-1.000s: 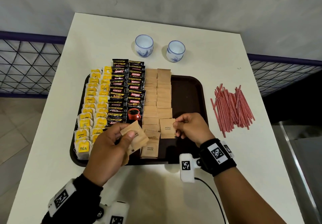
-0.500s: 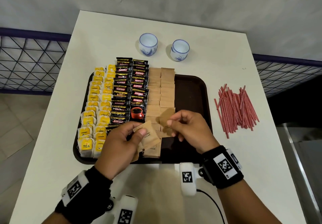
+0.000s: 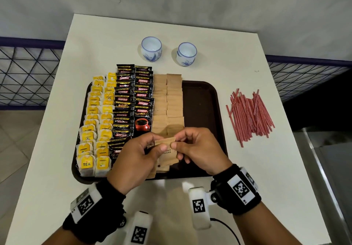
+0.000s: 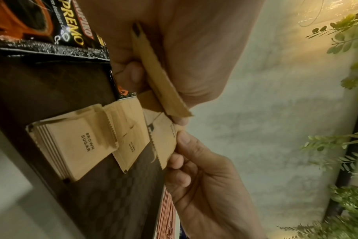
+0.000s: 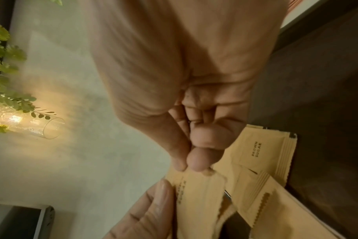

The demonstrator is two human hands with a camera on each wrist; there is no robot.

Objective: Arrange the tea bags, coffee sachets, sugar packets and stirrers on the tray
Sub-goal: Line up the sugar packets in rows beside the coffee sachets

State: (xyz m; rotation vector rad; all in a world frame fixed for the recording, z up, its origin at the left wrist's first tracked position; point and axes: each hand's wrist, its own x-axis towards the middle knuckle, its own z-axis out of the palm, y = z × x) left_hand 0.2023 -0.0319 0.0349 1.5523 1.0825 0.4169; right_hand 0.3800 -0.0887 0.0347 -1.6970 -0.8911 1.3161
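Above the tray's near edge, the left hand grips a few brown sugar packets while the right hand pinches the top one's corner; light, limp paper, probably best held by its crimped edges.

White table with a tray, two cups and a heap of stirrers

We see a white table carrying a dark brown tray near its front edge; the tray in turn bears rows of yellow tea bags, black coffee sachets and brown sugar packets, and its right part is bare. Behind the tray two white cups with blue pattern stand upright side by side on the tabletop, apart from each other. To the right of the tray, apart from it, we find a loose heap of red stirrers lying flat on the table.
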